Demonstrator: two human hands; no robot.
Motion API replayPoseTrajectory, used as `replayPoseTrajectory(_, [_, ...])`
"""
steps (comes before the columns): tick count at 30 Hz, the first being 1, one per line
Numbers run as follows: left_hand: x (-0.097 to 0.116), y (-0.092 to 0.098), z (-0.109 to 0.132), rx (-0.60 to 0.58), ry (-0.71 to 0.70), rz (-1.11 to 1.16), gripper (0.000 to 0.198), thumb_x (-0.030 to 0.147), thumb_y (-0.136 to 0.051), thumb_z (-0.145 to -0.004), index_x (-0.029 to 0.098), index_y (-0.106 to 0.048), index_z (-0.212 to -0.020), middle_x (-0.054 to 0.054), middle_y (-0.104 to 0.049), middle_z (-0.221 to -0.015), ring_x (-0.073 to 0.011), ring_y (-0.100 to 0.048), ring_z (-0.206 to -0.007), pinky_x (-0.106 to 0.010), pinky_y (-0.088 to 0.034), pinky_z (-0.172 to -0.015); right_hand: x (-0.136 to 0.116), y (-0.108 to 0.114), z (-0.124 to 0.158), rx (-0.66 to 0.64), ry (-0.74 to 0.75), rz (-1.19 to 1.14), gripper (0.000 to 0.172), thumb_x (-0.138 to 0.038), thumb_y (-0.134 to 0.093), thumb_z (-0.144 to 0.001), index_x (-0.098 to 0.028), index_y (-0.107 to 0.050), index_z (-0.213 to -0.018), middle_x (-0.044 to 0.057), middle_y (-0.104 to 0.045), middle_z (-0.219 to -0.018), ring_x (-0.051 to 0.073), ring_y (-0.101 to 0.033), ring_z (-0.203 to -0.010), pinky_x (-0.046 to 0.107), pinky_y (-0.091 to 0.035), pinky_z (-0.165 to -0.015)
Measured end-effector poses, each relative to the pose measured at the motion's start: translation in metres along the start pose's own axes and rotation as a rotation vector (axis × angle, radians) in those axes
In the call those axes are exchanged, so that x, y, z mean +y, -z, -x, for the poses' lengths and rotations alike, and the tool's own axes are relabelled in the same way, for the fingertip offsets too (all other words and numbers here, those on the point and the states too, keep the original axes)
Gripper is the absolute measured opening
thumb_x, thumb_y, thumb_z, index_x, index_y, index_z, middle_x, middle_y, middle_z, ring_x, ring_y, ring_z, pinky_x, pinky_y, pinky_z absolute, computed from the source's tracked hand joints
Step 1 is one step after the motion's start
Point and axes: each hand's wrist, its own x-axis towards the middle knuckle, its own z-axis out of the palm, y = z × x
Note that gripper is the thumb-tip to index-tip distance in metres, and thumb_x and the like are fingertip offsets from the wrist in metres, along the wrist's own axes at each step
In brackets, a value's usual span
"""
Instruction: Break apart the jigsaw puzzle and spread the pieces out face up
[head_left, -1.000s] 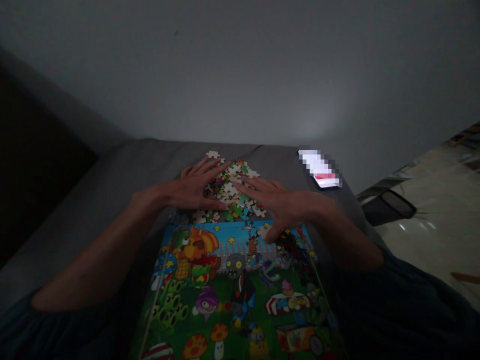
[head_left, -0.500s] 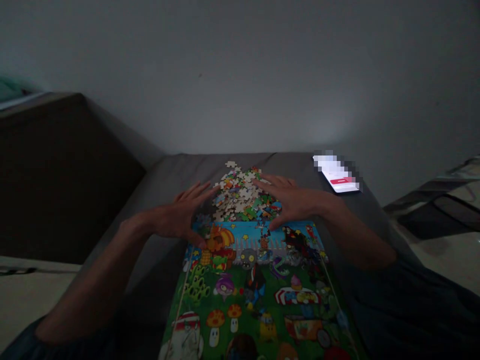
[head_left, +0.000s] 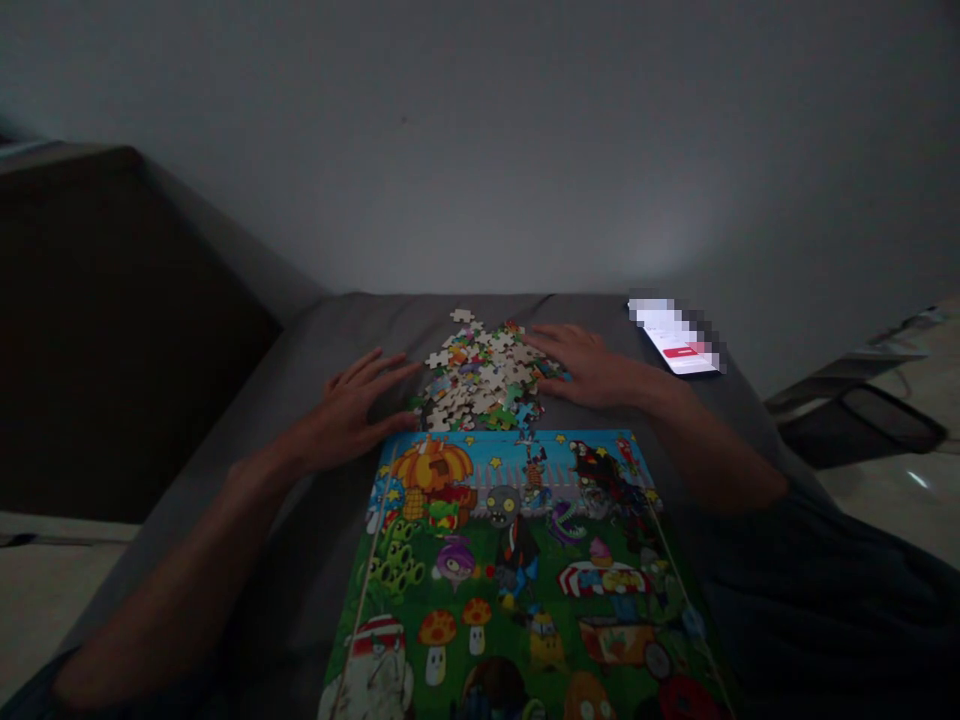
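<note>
closest to the person lies one big picture board, flat on a gray sofa; it shows bright cartoon plants and one zombie, with two spotted mushrooms near the bottom; dark clothes show at the lower right; two bare arms reach forward on either side of the board; the left hand is open with its fingers spread, holding nothing, and lies on the sofa just beside the pile; the right hand is open too, holding nothing, and its fingertips reach the edge of the pile; the two hands are apart, with the pile between them; there is one pile of puzzle pieces, just past the top edge of the board, on the sofa; it has too many pieces to count, and some show their pale backs while others show bright colors; one phone lies past the right hand, on the sofa, with its lit screen blurred; one dark cushion sits far to the left; one black thing sits far to the right, too dim to name; one pale wall stands behind it all
</note>
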Motion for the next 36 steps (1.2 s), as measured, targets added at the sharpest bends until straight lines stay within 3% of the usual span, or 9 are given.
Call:
replayPoseTrajectory(5, [0.003,-0.009,0.0,-0.03,-0.018,0.0,0.101,0.099,-0.034,-0.087,0.037,-0.037,-0.167,-0.008,-0.025,-0.18,-0.0456,-0.014,-0.166,-0.074,-0.019,-0.129,-0.007,0.003,0.006,-0.2,0.068,-0.074,0.136,-0.064,-0.093,-0.071,-0.026,-0.015,-0.175,0.016,-0.004,-0.183,0.043,-0.004,-0.168,0.063,-0.014,-0.134])
replayPoseTrajectory(10, [0.006,-0.014,0.001,0.002,-0.061,0.004,0.098,0.097,-0.029,-0.09,0.038,-0.038,-0.167,-0.009,-0.026,-0.18,-0.0465,-0.016,-0.165,-0.075,-0.021,-0.127,0.002,0.008,0.008,-0.232,0.052,-0.076,0.145,-0.061,-0.097,-0.066,-0.031,-0.007,-0.175,0.013,0.009,-0.183,0.042,0.008,-0.167,0.064,-0.006,-0.134])
replayPoseTrajectory(16, [0.039,-0.025,0.008,-0.019,-0.207,-0.044,0.09,0.088,-0.036,-0.097,0.04,-0.023,-0.172,-0.009,-0.015,-0.182,-0.0463,-0.015,-0.166,-0.073,-0.02,-0.128,0.009,0.016,0.015,-0.373,-0.003,-0.013,0.17,-0.063,-0.103,-0.05,-0.026,0.007,-0.174,0.02,0.01,-0.181,0.048,0.007,-0.166,0.066,-0.01,-0.133])
replayPoseTrajectory(19, [0.055,-0.032,0.008,0.016,-0.288,-0.057,0.088,0.084,-0.043,-0.099,0.044,-0.015,-0.172,-0.006,-0.011,-0.183,-0.0462,-0.015,-0.166,-0.072,-0.019,-0.129,0.004,0.014,0.015,-0.347,0.024,-0.023,0.17,-0.065,-0.103,-0.048,-0.027,0.004,-0.175,0.019,0.009,-0.182,0.048,0.007,-0.166,0.065,-0.008,-0.134])
replayPoseTrajectory(23, [0.071,-0.037,0.007,0.042,-0.372,-0.049,0.079,0.074,-0.044,-0.104,0.047,-0.013,-0.172,-0.002,-0.012,-0.183,-0.0422,-0.019,-0.166,-0.067,-0.02,-0.131,-0.006,0.007,0.012,-0.308,0.117,-0.08,0.156,-0.066,-0.098,-0.058,-0.029,-0.002,-0.176,0.017,0.003,-0.183,0.045,0.007,-0.166,0.066,-0.008,-0.134])
replayPoseTrajectory(26, [0.075,-0.038,0.007,0.026,-0.388,-0.052,0.07,0.07,-0.04,-0.106,0.046,-0.024,-0.17,-0.003,-0.018,-0.182,-0.0399,-0.021,-0.166,-0.065,-0.021,-0.131,-0.008,0.004,0.011,-0.303,0.104,-0.071,0.153,-0.06,-0.099,-0.062,-0.026,-0.002,-0.176,0.019,0.003,-0.182,0.044,0.005,-0.167,0.065,-0.01,-0.134])
replayPoseTrajectory(31, [0.07,-0.038,0.007,0.13,-0.329,-0.081,0.053,0.061,-0.037,-0.11,0.038,-0.062,-0.151,-0.006,-0.042,-0.172,-0.0415,-0.039,-0.155,-0.066,-0.029,-0.125,-0.002,0.007,0.013,-0.227,0.063,-0.069,0.144,-0.051,-0.098,-0.068,-0.024,-0.006,-0.176,0.02,-0.001,-0.182,0.042,-0.002,-0.168,0.063,-0.012,-0.134])
replayPoseTrajectory(36, [0.068,-0.037,0.003,0.124,-0.285,-0.055,0.046,0.064,-0.046,-0.108,0.041,-0.069,-0.141,-0.005,-0.052,-0.163,-0.0391,-0.045,-0.147,-0.062,-0.037,-0.119,-0.001,0.009,0.014,-0.248,0.07,-0.057,0.144,-0.049,-0.097,-0.069,-0.023,-0.003,-0.176,0.02,-0.004,-0.182,0.042,-0.004,-0.168,0.064,-0.015,-0.133])
